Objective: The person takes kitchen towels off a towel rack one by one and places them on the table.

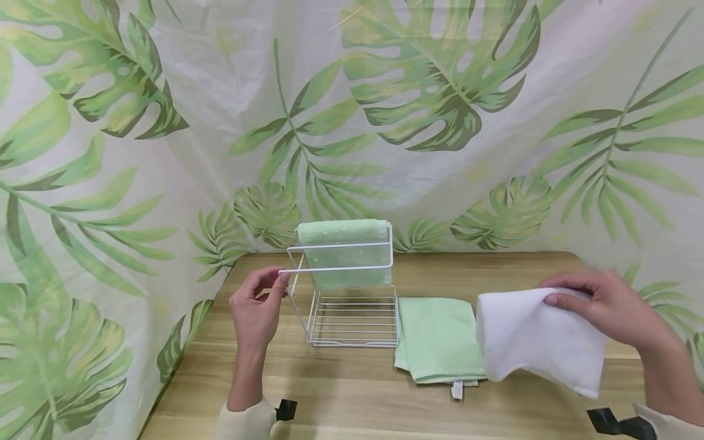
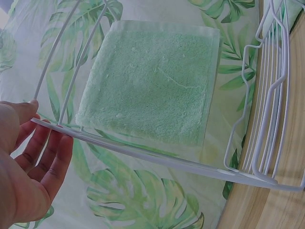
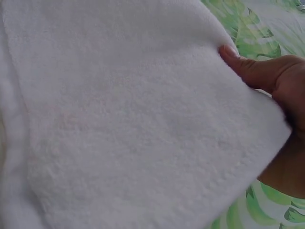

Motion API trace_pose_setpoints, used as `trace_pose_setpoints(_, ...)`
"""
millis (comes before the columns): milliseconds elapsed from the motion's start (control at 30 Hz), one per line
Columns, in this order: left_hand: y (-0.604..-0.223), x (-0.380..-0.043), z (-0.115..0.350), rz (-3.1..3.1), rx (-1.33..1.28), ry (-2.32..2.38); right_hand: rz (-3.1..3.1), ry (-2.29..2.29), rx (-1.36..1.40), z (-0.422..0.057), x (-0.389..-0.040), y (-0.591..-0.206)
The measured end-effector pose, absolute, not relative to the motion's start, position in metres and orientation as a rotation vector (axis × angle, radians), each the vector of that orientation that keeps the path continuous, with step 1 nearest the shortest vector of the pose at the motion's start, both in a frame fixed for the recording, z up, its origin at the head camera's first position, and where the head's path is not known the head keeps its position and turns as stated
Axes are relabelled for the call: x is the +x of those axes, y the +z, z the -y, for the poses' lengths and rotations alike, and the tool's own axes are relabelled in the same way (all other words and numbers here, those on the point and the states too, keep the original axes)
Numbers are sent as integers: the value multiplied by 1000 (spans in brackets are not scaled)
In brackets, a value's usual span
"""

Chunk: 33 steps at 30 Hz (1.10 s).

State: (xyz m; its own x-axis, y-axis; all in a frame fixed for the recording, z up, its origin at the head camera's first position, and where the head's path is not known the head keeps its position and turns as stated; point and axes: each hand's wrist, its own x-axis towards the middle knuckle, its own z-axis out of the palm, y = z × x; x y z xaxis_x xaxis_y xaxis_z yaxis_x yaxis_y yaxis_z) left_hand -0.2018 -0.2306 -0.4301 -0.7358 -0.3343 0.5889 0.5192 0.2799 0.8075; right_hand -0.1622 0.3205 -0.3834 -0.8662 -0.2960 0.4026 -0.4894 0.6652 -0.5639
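Observation:
My left hand pinches the front left corner of a white wire rack between thumb and fingers. Over the rack's rear top bar hangs a green towel, its fluffy side filling the middle of the left wrist view. A white towel droops from my right hand, which grips its upper edge with the thumb in front. In the right wrist view the white cloth covers most of the picture and hides the fingers behind it. Between rack and white towel, a folded green towel lies on the table.
The wooden table carries the rack left of its middle. A small white label sticks out from the folded green towel's front edge. Behind the table hangs a leaf-patterned curtain. The rack's lower wire shelf faces up.

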Motion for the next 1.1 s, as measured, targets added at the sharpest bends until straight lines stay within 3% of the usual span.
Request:
trace_pose_setpoints(433, -431, -201, 231, 1850, -167, -1515, 2708, 1053, 639, -335, -139, -399)
trace_pose_setpoints(833, -430, -202, 231, 1845, -175, -1512, 2679, 1190, 901, -338, -138, -421)
trace_pose_setpoints(1100, -429, -201, 230, 1842, -181, -1539, 2805, 949, 690, -343, -157, -440)
